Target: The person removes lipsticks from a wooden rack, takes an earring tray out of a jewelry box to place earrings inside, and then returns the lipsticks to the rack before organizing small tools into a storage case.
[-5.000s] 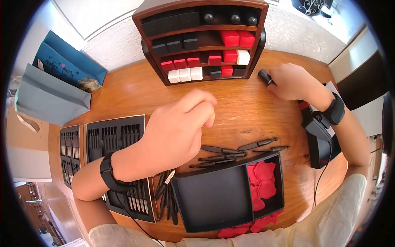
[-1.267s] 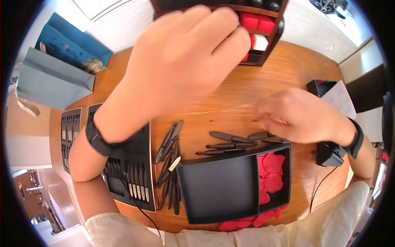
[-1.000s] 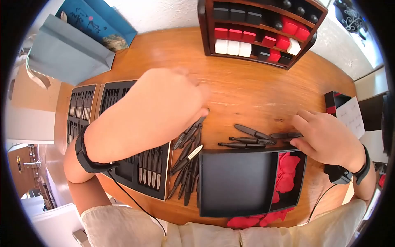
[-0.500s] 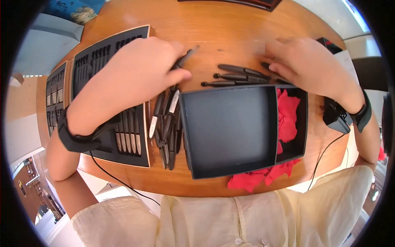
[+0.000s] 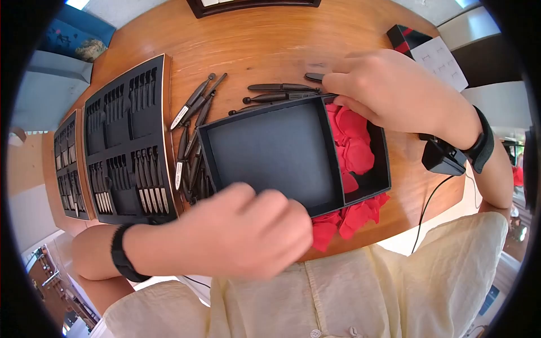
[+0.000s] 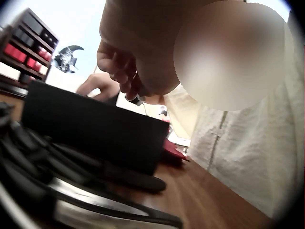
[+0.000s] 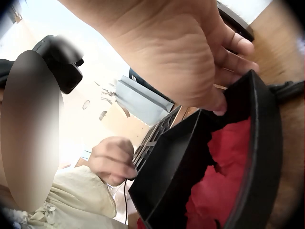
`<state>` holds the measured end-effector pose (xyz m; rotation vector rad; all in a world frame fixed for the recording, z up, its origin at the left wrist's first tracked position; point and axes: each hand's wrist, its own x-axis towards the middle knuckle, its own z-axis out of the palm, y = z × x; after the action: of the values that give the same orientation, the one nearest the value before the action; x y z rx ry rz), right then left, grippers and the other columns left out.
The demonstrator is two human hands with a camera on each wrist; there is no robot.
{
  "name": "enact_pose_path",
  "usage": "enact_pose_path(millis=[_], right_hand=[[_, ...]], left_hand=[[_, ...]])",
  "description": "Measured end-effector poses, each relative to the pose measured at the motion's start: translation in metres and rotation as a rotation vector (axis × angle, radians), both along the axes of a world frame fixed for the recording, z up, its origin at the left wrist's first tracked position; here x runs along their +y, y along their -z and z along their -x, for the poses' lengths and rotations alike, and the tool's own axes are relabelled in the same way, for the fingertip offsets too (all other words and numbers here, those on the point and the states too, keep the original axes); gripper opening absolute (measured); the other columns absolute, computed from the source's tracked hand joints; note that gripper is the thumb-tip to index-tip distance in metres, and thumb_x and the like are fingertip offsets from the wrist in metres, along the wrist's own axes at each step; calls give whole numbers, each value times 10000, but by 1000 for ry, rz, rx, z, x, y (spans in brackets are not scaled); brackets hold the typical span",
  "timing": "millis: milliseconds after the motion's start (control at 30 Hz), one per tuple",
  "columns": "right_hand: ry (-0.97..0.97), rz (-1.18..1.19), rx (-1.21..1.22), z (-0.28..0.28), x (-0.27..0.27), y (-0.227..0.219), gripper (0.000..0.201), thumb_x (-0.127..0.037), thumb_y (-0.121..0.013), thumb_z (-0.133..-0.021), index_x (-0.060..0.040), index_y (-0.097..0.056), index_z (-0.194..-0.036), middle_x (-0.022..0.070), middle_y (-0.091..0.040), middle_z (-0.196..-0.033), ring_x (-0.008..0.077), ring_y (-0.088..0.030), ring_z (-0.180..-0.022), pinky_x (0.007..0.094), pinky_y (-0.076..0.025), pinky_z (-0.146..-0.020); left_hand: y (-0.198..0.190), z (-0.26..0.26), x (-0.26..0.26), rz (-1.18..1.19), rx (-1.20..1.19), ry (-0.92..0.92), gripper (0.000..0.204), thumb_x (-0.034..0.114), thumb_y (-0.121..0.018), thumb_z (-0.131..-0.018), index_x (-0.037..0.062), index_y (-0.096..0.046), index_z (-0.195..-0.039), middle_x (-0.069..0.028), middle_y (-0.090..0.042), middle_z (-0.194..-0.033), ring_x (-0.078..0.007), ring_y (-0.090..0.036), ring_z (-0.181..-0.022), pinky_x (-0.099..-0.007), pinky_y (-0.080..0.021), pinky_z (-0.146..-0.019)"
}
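My right hand (image 5: 372,87) grips the back wall of the black box (image 5: 270,149), thumb (image 7: 218,106) inside and fingers beyond the wall. Red petal-like pieces (image 5: 355,143) fill the box's narrow right compartment; its wide left compartment (image 5: 265,152) is bare. Blurred, my left hand (image 5: 248,231) hovers over the box's near left corner, its fingers (image 6: 114,67) loosely curled with nothing visible between them. Left of the box lies a pile of slim black pen-like pieces (image 5: 191,146), some with silver strips. Several more such pieces (image 5: 282,88) lie behind the box.
Two black trays with slotted pieces, one large (image 5: 112,129) and one small (image 5: 70,169), stand left. More red petals (image 5: 352,219) lie before the box. A small black box (image 5: 408,39) with a card (image 5: 442,62) sits back right. A wooden shelf (image 5: 253,5) stands behind.
My left hand has left the black pieces and come down to the box's near side. My right hand has gone from a black piece to the box's back wall. The head view has shifted.
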<state>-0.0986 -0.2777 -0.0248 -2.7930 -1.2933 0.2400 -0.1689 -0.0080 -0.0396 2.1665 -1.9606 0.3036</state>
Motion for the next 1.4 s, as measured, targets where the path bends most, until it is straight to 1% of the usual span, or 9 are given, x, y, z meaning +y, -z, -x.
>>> enact_pose_path(millis=[233, 367, 400, 600, 700, 933, 1233, 1333, 1400], right_hand=[[9, 59, -296, -9, -17, 13, 89, -67, -633, -754, 0, -660, -805, 196, -647, -721, 359, -666, -719, 424, -542, -651], [83, -39, -278, -8, -22, 15, 72, -71, -638, -777, -2, -643, -796, 179, -645, -730, 352, -659, -722, 425, -532, -656], [85, -44, -280, -4, -21, 10, 72, -71, -638, -777, -2, -643, -796, 179, -645, -730, 352, -659, -722, 425, -532, -656], [42, -138, -344, 23, -14, -22, 143, -109, -632, -855, -10, -552, -919, 146, -569, -847, 360, -571, -822, 446, -462, -692], [-3, -156, -310, 35, -17, -23, 148, -108, -640, -849, -8, -541, -895, 142, -547, -814, 350, -554, -810, 440, -456, -680], [78, -140, -214, 47, -37, -12, 134, -85, -639, -841, 2, -541, -868, 149, -538, -762, 367, -543, -739, 449, -438, -641], [167, -174, -103, 49, -46, -21, 136, -115, -580, -884, 18, -593, -857, 199, -604, -736, 385, -615, -766, 463, -489, -674], [256, -231, -149, 54, -47, -29, 123, -101, -570, -883, 21, -584, -874, 201, -601, -751, 396, -601, -763, 464, -480, -678], [325, -261, -156, 59, -47, -32, 112, -87, -572, -876, 24, -580, -883, 202, -603, -770, 403, -593, -761, 464, -476, -679]], left_hand=[[25, 38, -35, -84, -166, -156, 315, 175, -618, -788, 33, -679, -1062, -83, -590, -1129, -130, -431, -649, -219, -314, -518], [23, 43, -41, -282, 213, -333, 530, 274, -731, -755, 1, -615, -1195, -77, -552, -1047, -143, -541, -646, -256, -472, -547], [29, 40, -43, -103, 211, -314, 406, 111, -642, -715, -22, -620, -1098, -37, -468, -828, -106, -511, -586, -221, -448, -452], [30, 38, -49, -161, 502, -348, 262, 66, -655, -716, 12, -551, -951, -106, -559, -865, -214, -638, -636, -308, -528, -508], [21, 33, -46, -263, 699, -358, 384, 164, -746, -778, 64, -558, -1097, -112, -593, -970, -305, -649, -754, -386, -530, -603], [-9, 24, -27, -171, 730, -450, 295, 94, -734, -761, 66, -597, -1021, -114, -625, -893, -304, -657, -781, -369, -528, -633], [-35, -40, -68, 248, 914, -532, 240, 86, -698, -865, -17, -605, -1060, -83, -661, -898, -118, -630, -808, -254, -497, -739], [-21, -60, -92, 266, 730, -433, 287, 143, -699, -862, -23, -603, -1074, -120, -670, -889, -189, -652, -816, -295, -508, -756], [-18, -69, -103, 8, 710, -513, 326, 184, -702, -841, -23, -627, -1081, -184, -680, -920, -292, -662, -849, -350, -514, -773]])
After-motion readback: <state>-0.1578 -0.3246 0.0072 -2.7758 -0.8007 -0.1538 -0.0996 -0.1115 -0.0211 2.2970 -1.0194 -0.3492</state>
